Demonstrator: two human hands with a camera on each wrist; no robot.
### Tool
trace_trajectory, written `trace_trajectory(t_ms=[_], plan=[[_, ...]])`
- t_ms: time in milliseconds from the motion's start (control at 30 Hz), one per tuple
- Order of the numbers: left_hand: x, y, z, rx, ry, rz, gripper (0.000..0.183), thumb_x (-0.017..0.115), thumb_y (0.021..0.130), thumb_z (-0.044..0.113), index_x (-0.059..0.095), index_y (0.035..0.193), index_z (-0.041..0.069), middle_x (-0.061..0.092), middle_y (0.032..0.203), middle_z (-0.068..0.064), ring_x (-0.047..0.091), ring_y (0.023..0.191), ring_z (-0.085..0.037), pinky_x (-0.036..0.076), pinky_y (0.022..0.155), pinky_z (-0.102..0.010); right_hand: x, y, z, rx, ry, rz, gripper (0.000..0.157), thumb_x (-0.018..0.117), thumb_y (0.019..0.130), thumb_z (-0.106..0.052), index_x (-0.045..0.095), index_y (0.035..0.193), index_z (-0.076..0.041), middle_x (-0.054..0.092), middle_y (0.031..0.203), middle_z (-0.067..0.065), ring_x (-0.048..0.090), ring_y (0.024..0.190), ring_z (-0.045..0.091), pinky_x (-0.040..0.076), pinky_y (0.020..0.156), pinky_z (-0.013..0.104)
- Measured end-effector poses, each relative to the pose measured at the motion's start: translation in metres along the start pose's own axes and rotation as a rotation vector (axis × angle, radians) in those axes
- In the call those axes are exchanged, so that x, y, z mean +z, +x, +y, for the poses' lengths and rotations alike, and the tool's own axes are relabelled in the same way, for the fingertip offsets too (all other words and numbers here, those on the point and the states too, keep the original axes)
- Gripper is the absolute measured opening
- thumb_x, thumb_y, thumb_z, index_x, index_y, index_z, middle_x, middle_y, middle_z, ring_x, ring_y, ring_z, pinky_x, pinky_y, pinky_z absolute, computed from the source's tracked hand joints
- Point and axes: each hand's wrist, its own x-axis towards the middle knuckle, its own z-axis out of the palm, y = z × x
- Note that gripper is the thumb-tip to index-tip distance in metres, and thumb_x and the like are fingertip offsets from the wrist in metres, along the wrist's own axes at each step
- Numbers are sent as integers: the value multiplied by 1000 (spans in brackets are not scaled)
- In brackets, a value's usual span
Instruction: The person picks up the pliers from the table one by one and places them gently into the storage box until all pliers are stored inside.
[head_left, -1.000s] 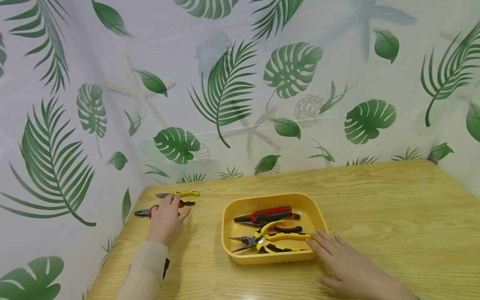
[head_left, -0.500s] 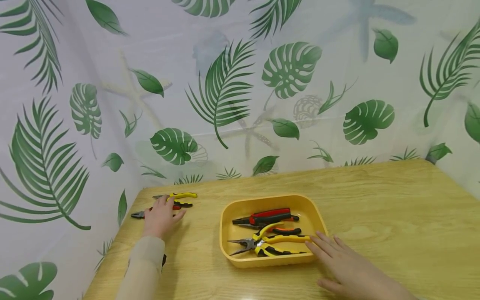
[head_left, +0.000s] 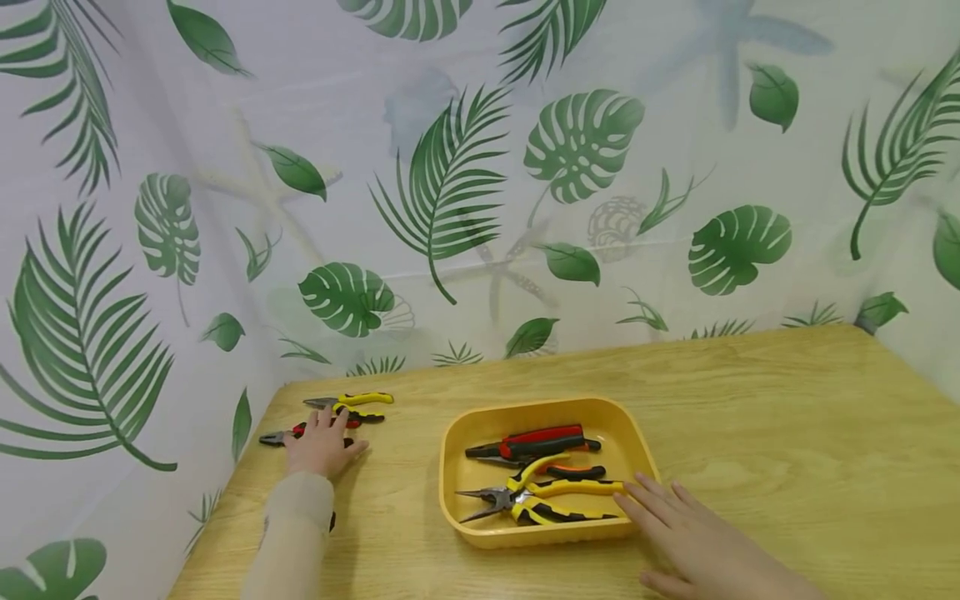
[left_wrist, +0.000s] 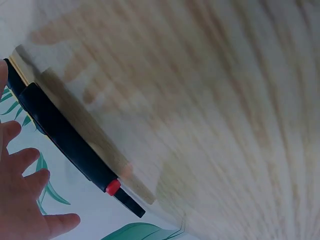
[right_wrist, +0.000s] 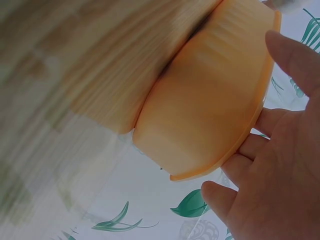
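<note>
My left hand lies with loosely spread fingers over red-handled pliers at the table's left; their middle is hidden beneath it. Just beyond its fingertips sit yellow-and-black long-nose pliers. In the left wrist view, a dark pliers handle with a red spot runs beside the spread fingers. With straight fingers, my right hand touches the right rim of the yellow tray. Inside the tray are red-and-black pliers, an orange-and-black handle and yellow-and-black long-nose pliers with parted jaws.
The wooden table reaches back to a white curtain printed with green leaves, which also hangs along the left and right sides. Bare wood separates the tray from the pliers on the left.
My left hand has drawn back slightly toward me, so more of the yellow pliers shows. The right hand stays at the tray's rim. The head view has shifted a little.
</note>
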Motion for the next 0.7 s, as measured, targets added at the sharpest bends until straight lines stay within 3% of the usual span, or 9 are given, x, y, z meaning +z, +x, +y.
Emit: trace_trajectory(t_ms=[333, 567, 700], plan=[[-1, -5, -2, -42, -15, -74, 64, 49, 88, 43, 31, 138, 7, 24, 139, -23, 19, 125, -43, 19, 86, -68, 2, -1, 2, -33, -30, 37, 70, 57, 81, -47, 40, 129, 2, 45, 125, 21, -14, 129, 7, -14, 99, 21], [-1, -6, -4, -48, -4, -99, 62, 49, 89, 39, 31, 138, 5, 24, 138, -23, 18, 125, -44, 20, 85, -68, 1, -3, 3, -13, 1, -10, 67, 52, 84, -47, 40, 129, 1, 44, 127, 20, -16, 127, 5, -16, 97, 19], [0, -5, -6, -55, -10, -105, 58, 48, 91, 35, 31, 137, 5, 24, 138, -23, 19, 124, -45, 21, 84, -69, 3, -4, 3, 0, 23, -27, 65, 50, 86, -47, 40, 130, 0, 44, 128, 19, -9, 129, 9, -16, 97, 18]])
